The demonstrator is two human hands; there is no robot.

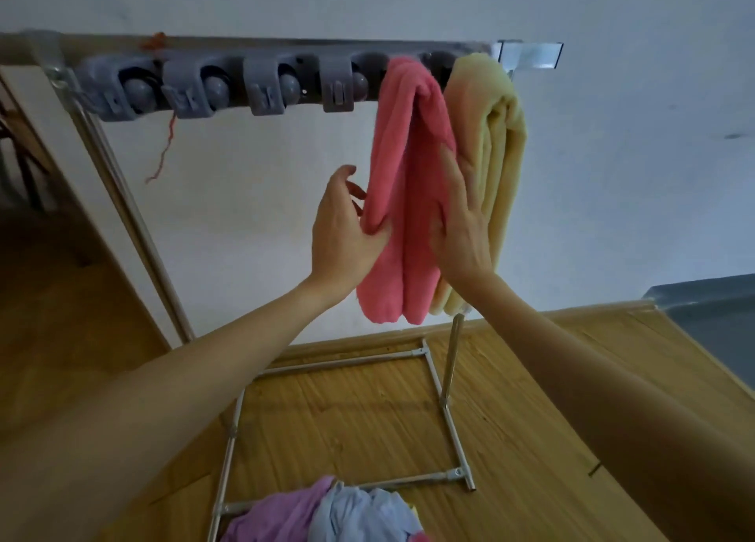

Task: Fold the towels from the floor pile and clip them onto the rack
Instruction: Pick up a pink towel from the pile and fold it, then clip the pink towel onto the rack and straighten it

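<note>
Head view had my left hand (pixel 347 231) pinching the pink towel (pixel 402 198) clipped on the rack (pixel 286 49), right hand (pixel 459 222) flat against it; I'd say next: the floor pile (pixel 327 513).

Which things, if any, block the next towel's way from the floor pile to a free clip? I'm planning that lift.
Nothing visible does. The pile lies at the rack's foot, and four grey clips left of the pink towel hang bare. Only a thin red thread dangles nearby.
</note>
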